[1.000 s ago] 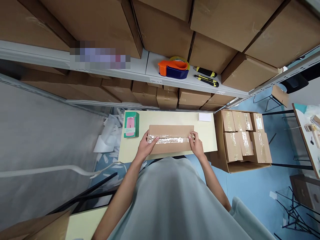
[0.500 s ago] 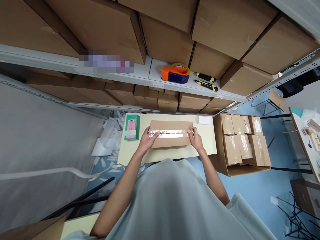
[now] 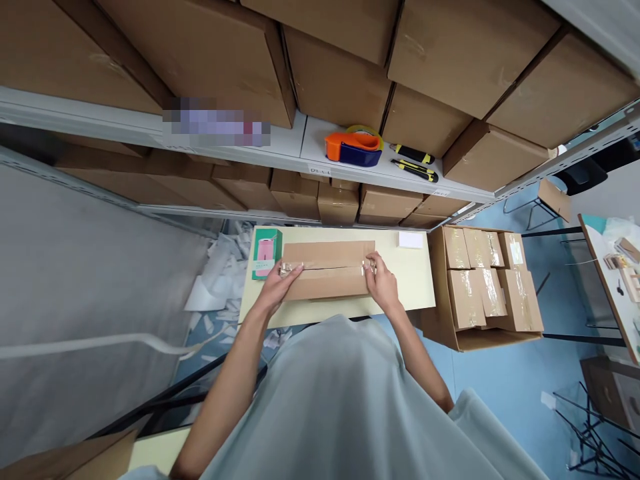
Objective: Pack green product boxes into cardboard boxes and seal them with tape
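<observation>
Cardboard box (image 3: 327,285), one in hand, is over the pale table (image 3: 406,283) in front of the person, clear tape (image 3: 325,267) along its long top seam; whether its underside touches the tabletop, I cannot tell. Left hand (image 3: 277,287) and right hand (image 3: 384,283) each grip one end, fingers curled in and the left thumb on top. The step in hand looks like handling the taped box; any move from here would call for an even hold at both ends. Beside the left hand stands one green box (image 3: 267,251); one white block (image 3: 410,240) lies towards the far right corner. Right of the table, one open carton (image 3: 500,341) shows seven smaller boxes (image 3: 467,298). The shelf (image 3: 313,143) above bears one orange-and-blue tape dispenser (image 3: 345,153) and two cutter knives (image 3: 414,170).
</observation>
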Action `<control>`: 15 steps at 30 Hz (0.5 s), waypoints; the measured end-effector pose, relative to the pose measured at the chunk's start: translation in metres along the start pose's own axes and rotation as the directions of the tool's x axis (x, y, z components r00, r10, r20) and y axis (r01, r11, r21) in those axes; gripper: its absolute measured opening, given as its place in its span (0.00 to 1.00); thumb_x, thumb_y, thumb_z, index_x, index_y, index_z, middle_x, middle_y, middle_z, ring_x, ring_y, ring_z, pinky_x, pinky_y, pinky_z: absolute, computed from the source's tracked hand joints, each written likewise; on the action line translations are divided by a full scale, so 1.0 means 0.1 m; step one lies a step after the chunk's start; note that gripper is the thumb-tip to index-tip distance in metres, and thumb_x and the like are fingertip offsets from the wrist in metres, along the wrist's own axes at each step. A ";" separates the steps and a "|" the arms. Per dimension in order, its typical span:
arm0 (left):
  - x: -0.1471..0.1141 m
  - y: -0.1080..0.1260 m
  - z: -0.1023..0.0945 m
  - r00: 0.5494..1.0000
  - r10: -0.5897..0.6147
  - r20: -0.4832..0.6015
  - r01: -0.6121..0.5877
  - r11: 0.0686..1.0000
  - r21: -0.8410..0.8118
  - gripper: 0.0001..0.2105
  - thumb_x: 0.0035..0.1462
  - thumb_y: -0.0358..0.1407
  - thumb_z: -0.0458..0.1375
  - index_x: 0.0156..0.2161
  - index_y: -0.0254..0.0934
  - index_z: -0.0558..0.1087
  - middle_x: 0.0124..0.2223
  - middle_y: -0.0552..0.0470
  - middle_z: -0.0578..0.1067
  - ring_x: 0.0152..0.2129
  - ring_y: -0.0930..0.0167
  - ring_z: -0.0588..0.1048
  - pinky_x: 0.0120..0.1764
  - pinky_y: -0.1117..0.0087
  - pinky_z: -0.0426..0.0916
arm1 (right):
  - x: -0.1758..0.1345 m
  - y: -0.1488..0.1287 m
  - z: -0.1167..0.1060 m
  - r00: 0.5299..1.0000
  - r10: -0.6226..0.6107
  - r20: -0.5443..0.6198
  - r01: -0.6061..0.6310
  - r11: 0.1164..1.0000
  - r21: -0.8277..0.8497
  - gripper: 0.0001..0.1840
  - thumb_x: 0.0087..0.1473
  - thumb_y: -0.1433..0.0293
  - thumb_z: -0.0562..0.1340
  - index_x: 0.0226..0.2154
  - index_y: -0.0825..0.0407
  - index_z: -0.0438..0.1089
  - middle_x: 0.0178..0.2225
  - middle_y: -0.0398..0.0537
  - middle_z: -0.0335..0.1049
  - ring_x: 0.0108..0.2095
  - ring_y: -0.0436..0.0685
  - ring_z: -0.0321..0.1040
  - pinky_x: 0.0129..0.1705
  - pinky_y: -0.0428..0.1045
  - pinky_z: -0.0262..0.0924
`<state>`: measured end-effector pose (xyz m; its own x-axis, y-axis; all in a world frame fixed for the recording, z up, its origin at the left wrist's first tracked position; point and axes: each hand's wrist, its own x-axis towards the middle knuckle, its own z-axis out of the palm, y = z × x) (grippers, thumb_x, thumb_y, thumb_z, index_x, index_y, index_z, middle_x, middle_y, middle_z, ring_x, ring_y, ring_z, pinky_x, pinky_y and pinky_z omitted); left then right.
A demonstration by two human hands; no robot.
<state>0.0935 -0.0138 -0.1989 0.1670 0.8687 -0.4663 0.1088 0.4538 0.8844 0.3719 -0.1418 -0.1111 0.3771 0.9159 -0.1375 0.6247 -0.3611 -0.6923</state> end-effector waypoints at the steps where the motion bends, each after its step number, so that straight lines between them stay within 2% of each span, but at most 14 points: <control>1: -0.02 -0.01 0.09 1.000 0.014 0.006 -0.013 1.000 -0.001 0.41 0.47 0.62 0.75 0.60 0.40 0.75 0.59 0.40 0.83 0.53 0.58 0.84 0.57 0.56 0.80 | 0.00 0.05 -0.06 1.000 0.016 0.003 -0.016 1.000 -0.002 0.24 0.76 0.51 0.50 0.62 0.42 0.68 0.61 0.55 0.78 0.51 0.70 0.81 0.53 0.60 0.72; 4: -0.06 -0.06 0.44 0.998 0.046 0.035 -0.045 0.999 -0.010 0.40 0.52 0.59 0.73 0.64 0.40 0.74 0.60 0.40 0.83 0.53 0.58 0.84 0.58 0.55 0.79 | -0.02 0.25 -0.28 0.998 0.067 -0.023 -0.067 0.997 -0.023 0.27 0.76 0.49 0.48 0.63 0.44 0.67 0.49 0.54 0.82 0.42 0.70 0.81 0.49 0.60 0.71; 8: -0.04 -0.20 0.83 0.995 0.019 0.094 -0.022 0.999 0.026 0.37 0.54 0.60 0.71 0.62 0.39 0.74 0.60 0.39 0.84 0.54 0.57 0.84 0.59 0.53 0.79 | -0.03 0.53 -0.46 0.994 0.100 -0.052 -0.104 0.991 -0.082 0.29 0.76 0.49 0.46 0.65 0.45 0.67 0.43 0.53 0.82 0.38 0.69 0.79 0.45 0.58 0.69; 11: -0.02 -0.33 0.88 0.995 -0.006 0.102 -0.001 0.998 0.064 0.36 0.53 0.61 0.71 0.58 0.39 0.75 0.57 0.39 0.85 0.53 0.56 0.84 0.59 0.52 0.78 | -0.02 0.69 -0.36 0.993 0.114 -0.030 -0.117 0.987 -0.112 0.29 0.75 0.49 0.46 0.62 0.46 0.68 0.46 0.55 0.82 0.38 0.69 0.79 0.45 0.59 0.69; 15: -0.01 -0.44 0.70 0.997 -0.004 0.079 -0.003 0.996 0.092 0.35 0.51 0.60 0.72 0.57 0.39 0.75 0.59 0.37 0.84 0.56 0.53 0.83 0.63 0.49 0.75 | -0.03 0.87 0.01 0.993 0.115 -0.009 -0.116 0.990 -0.077 0.28 0.74 0.49 0.46 0.63 0.46 0.66 0.54 0.58 0.81 0.40 0.69 0.81 0.47 0.59 0.71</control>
<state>0.1575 -0.0492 -0.2389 0.2437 0.8483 -0.4702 0.1976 0.4312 0.8804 0.4244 -0.1754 -0.1721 0.4524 0.8666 -0.2104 0.6278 -0.4771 -0.6150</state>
